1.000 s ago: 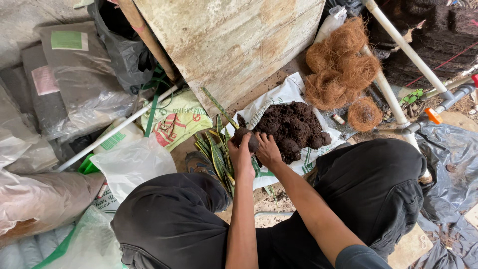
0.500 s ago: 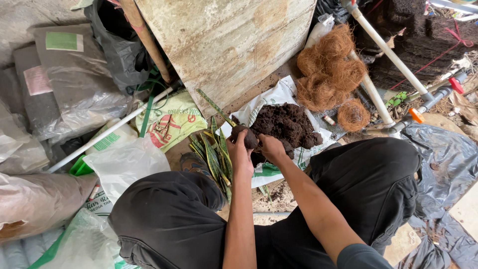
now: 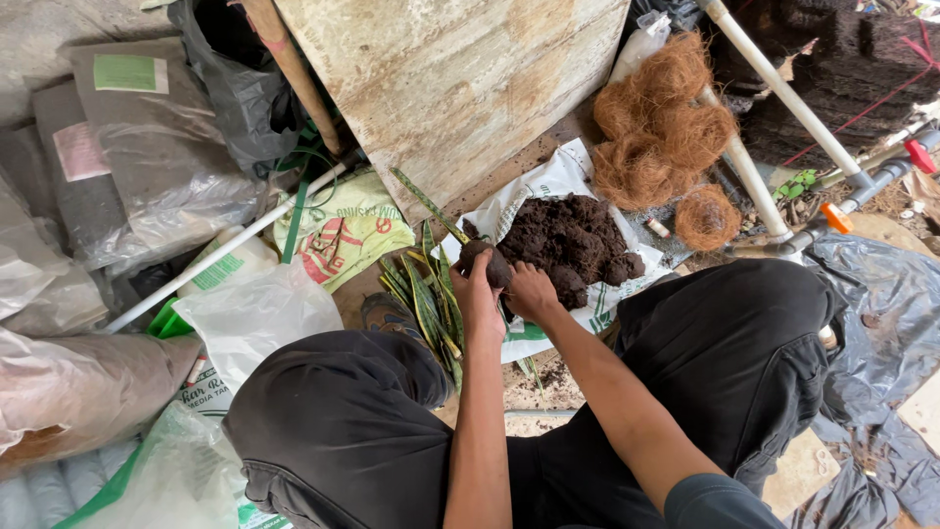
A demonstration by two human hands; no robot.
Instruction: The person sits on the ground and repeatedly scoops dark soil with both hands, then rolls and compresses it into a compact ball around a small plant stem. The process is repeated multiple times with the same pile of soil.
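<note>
To your far left lie grey plastic sacks (image 3: 147, 186), one with a green rectangular label (image 3: 130, 72), another with a pale pink label (image 3: 80, 150). Just left of your knee a white plastic bag (image 3: 257, 318) rests against a white-and-green printed bag (image 3: 220, 274), and beyond them lies a yellow-green printed sack (image 3: 338, 230) with red markings. Ahead of you a white printed sack (image 3: 548, 186) with green print lies flat under the soil pile (image 3: 573, 240).

Crumbly matt soil (image 3: 573, 240), glossy plastic sack (image 3: 548, 186)
</note>
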